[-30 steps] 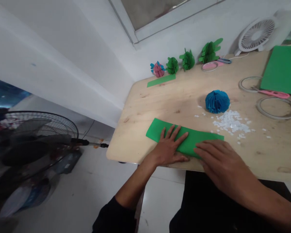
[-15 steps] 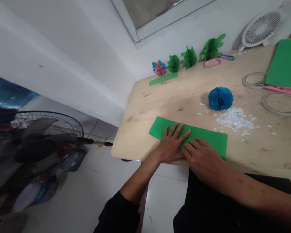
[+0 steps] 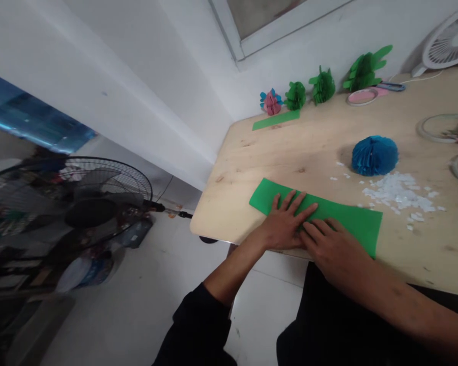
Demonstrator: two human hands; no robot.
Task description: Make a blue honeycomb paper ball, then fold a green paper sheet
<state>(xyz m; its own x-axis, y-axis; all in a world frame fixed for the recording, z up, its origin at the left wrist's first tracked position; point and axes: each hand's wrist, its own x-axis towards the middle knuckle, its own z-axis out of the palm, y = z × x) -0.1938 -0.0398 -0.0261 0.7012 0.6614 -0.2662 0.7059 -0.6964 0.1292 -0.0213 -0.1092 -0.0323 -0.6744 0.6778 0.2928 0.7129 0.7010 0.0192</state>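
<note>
A folded sheet of green paper (image 3: 351, 219) lies along the near edge of the wooden table. My left hand (image 3: 284, 223) rests flat on it, fingers spread, pressing down left of the middle. Just to the right, touching the left hand, my right hand (image 3: 330, 244) has its fingers bent and held together on the near edge of the same paper; its thumb is hidden. Beyond the paper sits a blue honeycomb paper ball (image 3: 374, 155). A heap of small white paper bits (image 3: 400, 192) is spread in front of the ball.
At the back stand a pink-and-blue paper figure (image 3: 272, 102) and several green ones (image 3: 323, 86). A green strip (image 3: 277, 120) lies before them. Tape rolls (image 3: 362, 96) and a white fan (image 3: 452, 38) are to the right. A black fan (image 3: 110, 188) stands left of the table (image 3: 229, 168).
The view has swung slightly left, so the table and everything on it appear farther right. Both hands stay on the green paper in nearly the same pose.
</note>
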